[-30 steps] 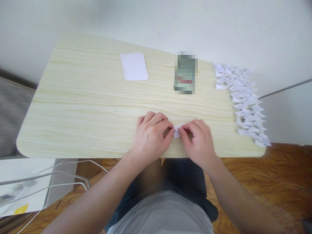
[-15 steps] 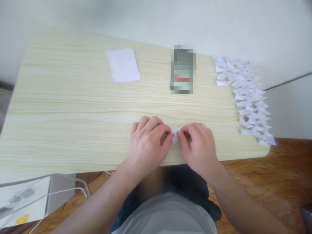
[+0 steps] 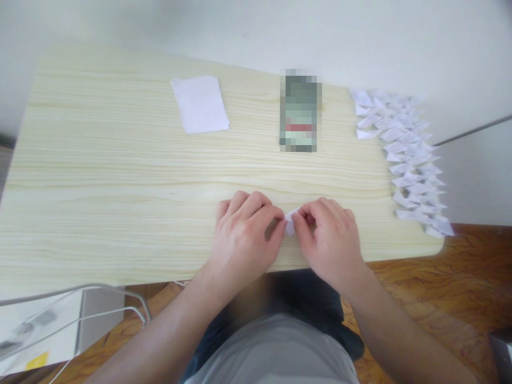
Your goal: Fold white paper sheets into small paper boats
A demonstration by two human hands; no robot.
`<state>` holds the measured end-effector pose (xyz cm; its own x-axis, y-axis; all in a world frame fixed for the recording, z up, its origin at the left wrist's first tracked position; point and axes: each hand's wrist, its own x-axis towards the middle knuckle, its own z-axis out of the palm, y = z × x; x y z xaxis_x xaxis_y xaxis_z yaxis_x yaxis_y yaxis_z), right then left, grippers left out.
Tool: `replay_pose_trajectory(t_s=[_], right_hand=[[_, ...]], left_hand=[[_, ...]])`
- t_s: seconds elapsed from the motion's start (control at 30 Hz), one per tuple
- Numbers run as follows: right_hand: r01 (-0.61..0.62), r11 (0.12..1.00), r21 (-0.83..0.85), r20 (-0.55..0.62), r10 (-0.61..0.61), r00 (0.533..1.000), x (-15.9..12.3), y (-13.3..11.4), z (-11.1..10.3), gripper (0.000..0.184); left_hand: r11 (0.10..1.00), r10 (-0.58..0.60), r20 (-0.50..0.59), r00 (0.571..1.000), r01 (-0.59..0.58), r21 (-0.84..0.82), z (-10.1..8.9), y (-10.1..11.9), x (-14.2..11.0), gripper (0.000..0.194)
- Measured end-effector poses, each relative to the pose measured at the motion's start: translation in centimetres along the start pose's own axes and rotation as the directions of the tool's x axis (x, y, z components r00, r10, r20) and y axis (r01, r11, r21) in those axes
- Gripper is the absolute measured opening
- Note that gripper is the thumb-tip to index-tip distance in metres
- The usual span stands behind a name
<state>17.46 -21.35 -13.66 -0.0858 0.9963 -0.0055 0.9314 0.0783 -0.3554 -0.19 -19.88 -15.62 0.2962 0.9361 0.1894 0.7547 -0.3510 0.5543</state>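
Near the front edge of the wooden table, a small folded piece of white paper [image 3: 290,226] is held between both hands. My left hand [image 3: 246,234] pinches its left side between thumb and forefinger, the other fingers curled. On the opposite side, my right hand [image 3: 330,240] grips the paper in a similar pinch. Much of the paper is covered by my fingertips, so its exact folded shape cannot be made out.
A stack of white paper sheets [image 3: 200,105] lies at the back left of the table [image 3: 100,176]. Right of it is a pixelated, phone-like dark rectangle [image 3: 300,112]. Several folded white paper pieces [image 3: 408,154] line the right edge. Cables [image 3: 132,308] hang at lower left.
The paper has tilted a little, its right end rising as my right hand shifts slightly up and right. Both hands keep their pinch. The view has moved slightly.
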Motion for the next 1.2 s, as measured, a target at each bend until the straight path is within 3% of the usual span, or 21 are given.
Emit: replay_pose_trajectory(t_s=[0.23, 0.63, 0.97, 1.2], right_hand=[[0.027, 0.995, 0.098, 0.083, -0.035, 0.996, 0.4, 0.7, -0.8, 0.013], [0.03, 1.0, 0.009, 0.062, -0.03, 0.998, 0.5, 0.0, -0.6, 0.014], [0.104, 0.988, -0.116, 0.079, -0.096, 0.992, 0.8, -0.1, -0.8, 0.016], [0.105, 0.988, -0.111, 0.085, -0.096, 0.992, 0.9, 0.0, -0.7, 0.016]], left_hand=[[1.0, 0.012, 0.004, 1.0, -0.011, -0.01, -0.2, 0.1, -0.9, 0.012], [1.0, 0.019, -0.022, 1.0, -0.02, -0.014, -0.3, 0.1, -1.5, 0.01], [0.999, -0.025, -0.037, 0.999, 0.024, -0.021, -0.2, 0.0, -1.4, 0.009], [0.996, 0.085, -0.04, 0.996, -0.086, -0.027, -0.5, -0.1, -1.9, 0.016]])
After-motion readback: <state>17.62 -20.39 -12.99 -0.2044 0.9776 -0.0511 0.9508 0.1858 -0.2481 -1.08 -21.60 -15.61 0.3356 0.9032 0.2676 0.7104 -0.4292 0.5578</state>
